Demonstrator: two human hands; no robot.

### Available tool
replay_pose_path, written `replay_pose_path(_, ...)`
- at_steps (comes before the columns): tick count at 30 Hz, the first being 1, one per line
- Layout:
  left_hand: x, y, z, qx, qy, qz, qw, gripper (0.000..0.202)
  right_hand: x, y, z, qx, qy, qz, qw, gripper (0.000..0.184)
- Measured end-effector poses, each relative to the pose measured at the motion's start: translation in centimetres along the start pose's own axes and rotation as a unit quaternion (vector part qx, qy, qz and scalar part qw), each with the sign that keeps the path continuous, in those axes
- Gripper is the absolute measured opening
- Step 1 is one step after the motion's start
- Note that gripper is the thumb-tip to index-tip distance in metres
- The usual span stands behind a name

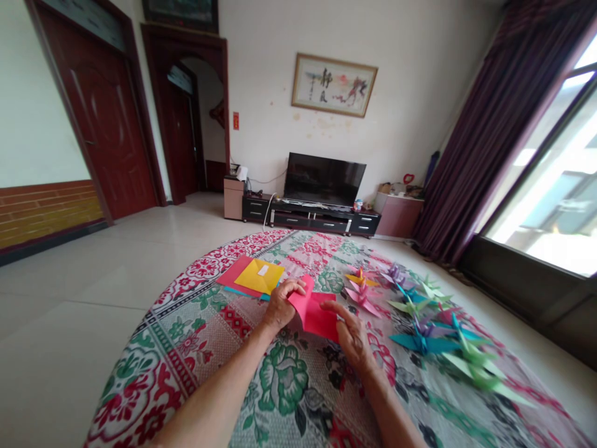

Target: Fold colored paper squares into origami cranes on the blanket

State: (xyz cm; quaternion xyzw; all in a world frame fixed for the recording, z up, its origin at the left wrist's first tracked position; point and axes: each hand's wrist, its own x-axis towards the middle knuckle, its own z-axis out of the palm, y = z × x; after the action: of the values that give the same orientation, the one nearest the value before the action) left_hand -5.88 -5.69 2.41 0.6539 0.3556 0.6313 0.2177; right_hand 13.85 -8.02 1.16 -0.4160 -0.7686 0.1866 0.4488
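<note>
Between my two hands is a sheet of red origami paper [321,318], partly folded and raised just above the patterned tablecloth. My left hand [284,305] grips its left part, which stands up in a fold, with the thumb and fingers closed on the edge. At the paper's right edge, my right hand [351,333] holds it between thumb and fingers, the index finger stretched across the top. Left of my hands lies a stack of coloured paper, with a yellow sheet [249,277] bearing a small white label over a red sheet [232,277] and a blue one.
Folded paper cranes in several colours, among them a blue crane [424,339] and a green crane [480,367], spread over the right side of the round table. The floral tablecloth [284,379] covers it. Beyond stand a television [324,179] and a low black cabinet [308,221].
</note>
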Motion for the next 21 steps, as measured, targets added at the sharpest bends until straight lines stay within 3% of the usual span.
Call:
replay_pose_path(7, -0.1, -1.8, 0.1, -0.11, 0.09, -0.095, 0.985, 0.019, 0.3, 1.1, 0.7, -0.019, -0.011, -0.066, 0.998, 0.063)
replay_pose_path(11, -0.2, -1.8, 0.2, -0.112, 0.088, -0.093, 0.985, 0.019, 0.4, 0.5, 1.1, -0.023, -0.012, -0.103, 0.994, 0.057)
replay_pose_path(15, -0.3, -0.8, -0.1, -0.017, 0.025, -0.056, 0.998, 0.016, 0.2, 0.6, 0.7, -0.004, -0.006, -0.072, 0.997, 0.027)
replay_pose_path(21, -0.8, -1.5, -0.7, 0.092, -0.138, 0.003, 0.986, 0.012, -0.1, 2.2, -0.6, -0.023, -0.002, -0.017, 1.0, 0.021)
